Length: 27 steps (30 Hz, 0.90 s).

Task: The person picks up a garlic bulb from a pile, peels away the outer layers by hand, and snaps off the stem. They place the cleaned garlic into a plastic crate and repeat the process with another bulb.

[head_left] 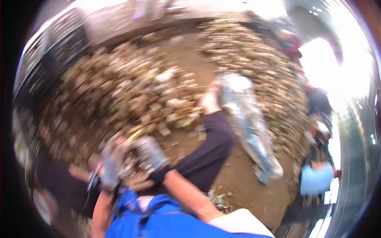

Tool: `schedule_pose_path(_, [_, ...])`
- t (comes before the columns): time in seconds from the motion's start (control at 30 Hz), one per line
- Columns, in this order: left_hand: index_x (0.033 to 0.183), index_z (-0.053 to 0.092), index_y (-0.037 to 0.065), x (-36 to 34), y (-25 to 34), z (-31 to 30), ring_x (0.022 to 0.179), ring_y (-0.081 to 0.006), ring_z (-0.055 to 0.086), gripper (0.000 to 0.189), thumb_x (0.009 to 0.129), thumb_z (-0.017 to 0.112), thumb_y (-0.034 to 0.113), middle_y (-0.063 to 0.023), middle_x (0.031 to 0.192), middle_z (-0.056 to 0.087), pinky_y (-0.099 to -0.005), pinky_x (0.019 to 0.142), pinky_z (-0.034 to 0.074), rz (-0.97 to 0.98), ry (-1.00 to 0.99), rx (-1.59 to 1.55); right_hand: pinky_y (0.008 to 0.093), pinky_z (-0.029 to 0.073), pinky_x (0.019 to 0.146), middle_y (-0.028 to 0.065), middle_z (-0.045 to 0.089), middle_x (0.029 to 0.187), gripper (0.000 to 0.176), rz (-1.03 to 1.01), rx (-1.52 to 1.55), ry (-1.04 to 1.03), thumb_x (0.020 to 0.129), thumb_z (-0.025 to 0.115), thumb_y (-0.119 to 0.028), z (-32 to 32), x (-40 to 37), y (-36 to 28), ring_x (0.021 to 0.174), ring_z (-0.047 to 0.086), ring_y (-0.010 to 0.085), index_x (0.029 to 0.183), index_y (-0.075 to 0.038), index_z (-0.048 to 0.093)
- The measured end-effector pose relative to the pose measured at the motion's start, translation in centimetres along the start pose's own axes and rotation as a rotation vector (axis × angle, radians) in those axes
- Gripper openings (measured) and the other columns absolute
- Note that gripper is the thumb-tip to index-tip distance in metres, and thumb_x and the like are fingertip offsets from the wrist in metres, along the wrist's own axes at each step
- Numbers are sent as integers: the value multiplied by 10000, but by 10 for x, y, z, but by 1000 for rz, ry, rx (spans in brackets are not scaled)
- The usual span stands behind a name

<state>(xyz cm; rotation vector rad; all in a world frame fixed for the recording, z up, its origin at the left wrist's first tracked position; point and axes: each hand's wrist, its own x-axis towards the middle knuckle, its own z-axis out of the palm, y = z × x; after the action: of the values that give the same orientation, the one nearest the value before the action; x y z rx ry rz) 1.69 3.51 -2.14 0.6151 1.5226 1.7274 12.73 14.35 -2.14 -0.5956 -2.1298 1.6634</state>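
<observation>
Motion blurs the whole head view. My left hand [111, 164], in a pale grey glove with a dark wristband, is raised at the lower left with its fingers curled around something I cannot make out. Close beside it is my right hand [150, 152], also gloved and dark-banded, its fingers smeared and pointing toward the left hand. A thin yellowish stalk-like piece [134, 134] shows just above the gap between them. Beyond both hands spreads a heap of pale brown lumps [131, 87], with scattered bits along its near edge.
A second heap of pale lumps [258, 59] lies at the right. Between the heaps, a white and blue sack [248, 127] rests beside an outstretched dark-trousered leg [210, 148]. Dark crates [59, 51] stand at the upper left. People sit at the right edge and lower left.
</observation>
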Motion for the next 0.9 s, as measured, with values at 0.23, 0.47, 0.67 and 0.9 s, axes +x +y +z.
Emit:
schedule_pose_path(0.23, [783,535,129,3,-6,-7,367,-101,412,521,821,397,630,-36,553,510,-200,286,272,-923,159,-657,244,445,633,38,604,856,187,291,-41,188,725,474,0,28,16,37,745,547,83,863,31,596])
schedule_pose_path(0.47, [819,547,85,11,-15,-14,495,-51,411,503,845,452,579,25,595,455,-146,445,321,-333,-49,-401,257,485,639,71,618,853,333,459,954,-72,723,518,-23,20,5,48,710,581,134,1052,21,546])
schedule_pose_path(0.67, [1104,509,24,1,6,10,649,-88,473,407,915,444,378,-20,839,523,-199,570,398,214,61,314,304,478,561,66,615,719,106,584,841,120,718,536,-43,8,8,10,575,555,150,773,9,611])
schedule_pose_path(0.9, [1110,522,-5,12,-25,-24,894,-181,580,360,921,394,274,-88,1009,595,-297,813,467,-235,-216,-198,223,438,577,11,630,723,177,480,369,-77,797,576,-132,-16,11,3,615,536,79,891,-9,663])
